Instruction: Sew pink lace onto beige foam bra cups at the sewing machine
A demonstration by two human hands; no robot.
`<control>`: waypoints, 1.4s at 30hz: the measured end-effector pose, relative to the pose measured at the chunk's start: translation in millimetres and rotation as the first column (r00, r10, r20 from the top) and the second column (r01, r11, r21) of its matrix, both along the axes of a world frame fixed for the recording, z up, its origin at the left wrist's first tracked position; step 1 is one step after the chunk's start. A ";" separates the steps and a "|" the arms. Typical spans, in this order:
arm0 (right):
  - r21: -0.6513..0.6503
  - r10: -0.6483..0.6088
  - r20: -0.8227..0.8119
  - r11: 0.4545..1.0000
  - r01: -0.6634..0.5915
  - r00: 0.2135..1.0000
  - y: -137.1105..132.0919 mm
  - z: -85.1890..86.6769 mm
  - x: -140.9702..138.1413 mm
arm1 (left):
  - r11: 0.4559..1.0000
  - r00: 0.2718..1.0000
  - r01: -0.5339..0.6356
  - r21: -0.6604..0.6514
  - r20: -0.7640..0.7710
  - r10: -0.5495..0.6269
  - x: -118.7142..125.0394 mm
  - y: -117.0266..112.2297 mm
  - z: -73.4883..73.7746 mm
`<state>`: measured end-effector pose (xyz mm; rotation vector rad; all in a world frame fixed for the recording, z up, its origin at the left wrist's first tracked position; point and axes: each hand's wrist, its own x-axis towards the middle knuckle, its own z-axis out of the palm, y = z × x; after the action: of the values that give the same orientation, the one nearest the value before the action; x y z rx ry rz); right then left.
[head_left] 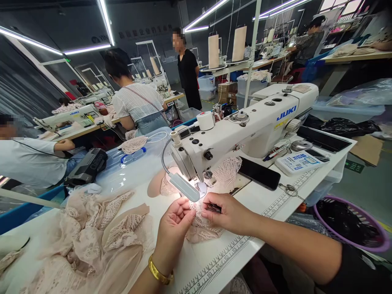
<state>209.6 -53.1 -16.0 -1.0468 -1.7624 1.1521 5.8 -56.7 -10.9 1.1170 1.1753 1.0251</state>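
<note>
- Far left, a seated person in a white top (pixel 27 163) is beside a black bag (pixel 88 167); its lettering is too blurred to read.
- Upper left, a second white sewing machine (pixel 73 116), marked JUKI, stands on another worktop.
- Lower left, a loose pile of beige lace fabric (pixel 82 241) covers much of the white worktop (pixel 190 271).
- High on the dark back wall (pixel 137 20), the letters YIN show beside faint characters; strip lights (pixel 88 49) hang above.
- Lower middle, the left hand (pixel 174 222) pinches the left edge of a lace piece (pixel 199 222), which lies under the lit lamp (pixel 185 188).
- Just right, the right hand (pixel 228 212) grips a small dark tool (pixel 212 207) over the lace.
- Centre to upper right, the near sewing machine (pixel 245 134) bears JUKI in blue.
- Behind it, a clear bin (pixel 252 86) is heaped with pale fabric.
- Right of centre, a black phone (pixel 260 173) lies flat; a numbered ruler (pixel 229 255) runs along the front edge.
- Lower right, a purple basket (pixel 381 241) contains black plastic bags (pixel 346 220).
</note>
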 end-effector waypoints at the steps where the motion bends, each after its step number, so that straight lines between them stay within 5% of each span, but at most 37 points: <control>1: 0.002 -0.001 0.004 1.000 0.001 1.000 0.0 -0.2 0.0 | 1.000 1.000 -0.001 0.002 0.003 0.001 0.2 -0.1 0.2; 42: -0.013 -0.084 0.013 0.996 0.084 0.996 1.4 -1.0 0.0 | 1.000 0.999 0.007 -0.026 0.037 -0.006 4.9 -0.9 3.3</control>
<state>209.7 -51.7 -17.0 -1.1277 -1.7063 1.1090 10.7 -57.6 -7.6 1.0765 1.1515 1.0193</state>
